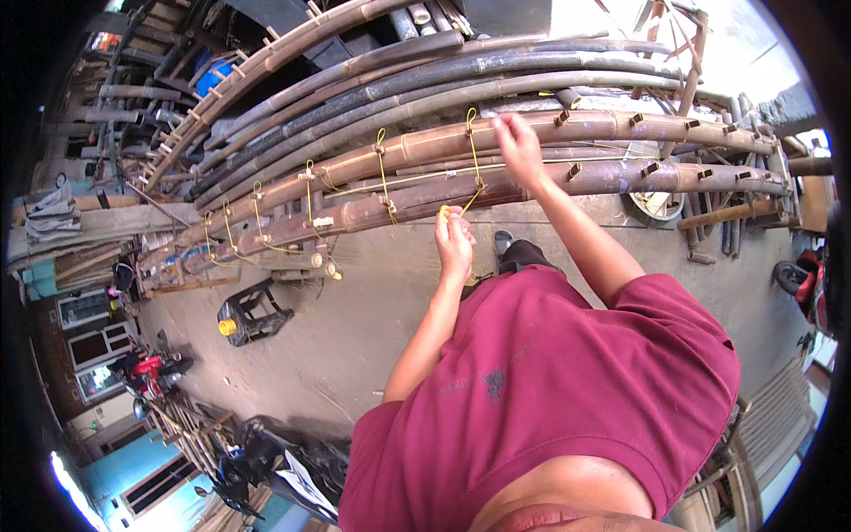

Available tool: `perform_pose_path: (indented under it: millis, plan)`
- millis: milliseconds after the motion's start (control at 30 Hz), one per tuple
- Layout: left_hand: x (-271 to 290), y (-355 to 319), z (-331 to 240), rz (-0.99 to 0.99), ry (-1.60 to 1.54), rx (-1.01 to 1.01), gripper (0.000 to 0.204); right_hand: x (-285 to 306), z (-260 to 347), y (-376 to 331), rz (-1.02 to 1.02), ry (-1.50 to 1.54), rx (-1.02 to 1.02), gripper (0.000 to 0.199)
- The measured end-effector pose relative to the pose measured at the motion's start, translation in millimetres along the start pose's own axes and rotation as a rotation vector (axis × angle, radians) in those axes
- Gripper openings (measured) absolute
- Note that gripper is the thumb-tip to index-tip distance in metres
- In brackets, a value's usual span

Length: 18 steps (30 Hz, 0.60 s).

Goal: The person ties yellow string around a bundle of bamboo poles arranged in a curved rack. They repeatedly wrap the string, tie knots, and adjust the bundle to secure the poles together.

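Two long brown bamboo poles, an upper one (425, 144) and a lower one (355, 213), run side by side across the view in front of me. Short pegs stick out along their right part. Further left, loops of yellow cord (383, 173) span from one pole to the other. Just below the lower pole, my left hand (454, 241) is closed on the yellow cord, which leads up to the peg there. My right hand (517, 149) is raised over the upper pole, right of the nearest loop. Its fingers are curled; whatever they may hold is hidden.
More bamboo poles (390, 93) lie stacked behind. A black jerrycan (255, 312) with a yellow cap lies on the concrete floor at left. A round basin (659, 206) sits beneath the poles at right. Parked motorbikes (152, 372) stand at left, lower left and far right.
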<state>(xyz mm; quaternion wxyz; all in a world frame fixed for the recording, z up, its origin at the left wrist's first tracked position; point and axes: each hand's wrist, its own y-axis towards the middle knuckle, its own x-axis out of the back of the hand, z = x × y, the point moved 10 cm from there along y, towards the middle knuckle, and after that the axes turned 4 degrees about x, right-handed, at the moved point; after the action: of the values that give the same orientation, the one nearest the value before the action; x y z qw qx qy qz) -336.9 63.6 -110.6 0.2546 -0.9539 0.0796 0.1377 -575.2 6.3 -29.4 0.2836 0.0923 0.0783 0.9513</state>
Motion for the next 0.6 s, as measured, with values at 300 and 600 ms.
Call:
perform_pose_path:
  millis: [300,600]
  plan:
    - [-12,-15,-30,0.099,0.316,-0.295,0.02,-56,109,-106,0.563,-0.262,0.628,0.014]
    - [-38,-72,-76,-0.098,0.968,-0.927,0.028,-36,126,-137,0.551,-0.369,0.76,0.012]
